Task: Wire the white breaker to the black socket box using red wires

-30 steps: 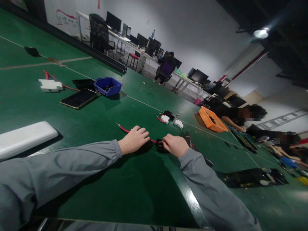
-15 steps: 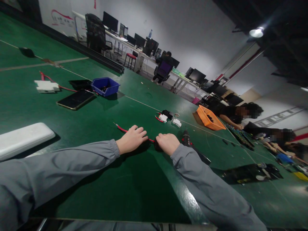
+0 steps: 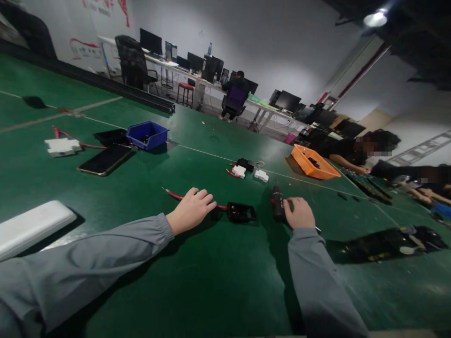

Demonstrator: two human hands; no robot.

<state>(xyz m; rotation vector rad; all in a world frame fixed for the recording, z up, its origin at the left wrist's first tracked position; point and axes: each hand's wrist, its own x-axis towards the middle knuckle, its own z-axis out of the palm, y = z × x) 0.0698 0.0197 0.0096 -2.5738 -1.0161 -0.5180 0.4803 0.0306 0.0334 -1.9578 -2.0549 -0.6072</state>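
Observation:
My left hand (image 3: 193, 210) is closed over a red cable (image 3: 174, 195), whose bare metal end sticks out to the left. From the other side of that hand, the cable runs into a small black plastic housing (image 3: 241, 212) lying on the green table. My right hand (image 3: 299, 213) has its fingers wrapped round a black cordless screwdriver (image 3: 278, 203), with the bit pointing away from me. Farther back are a white module with red leads (image 3: 238, 171), a black part (image 3: 245, 164) and another white module (image 3: 261, 175).
On the left lie a white case (image 3: 38, 225), a phone (image 3: 105, 159), a white module with a red cable (image 3: 63, 147) and a blue bin (image 3: 148, 135). An orange bin (image 3: 313, 162) and a black bottle-like object (image 3: 391, 245) are on the right. Co-workers (image 3: 373, 145) sit beyond.
My right hand has let go of the black housing, moved right and taken hold of the cordless screwdriver. My left hand stays on the red cable. The view has shifted slightly.

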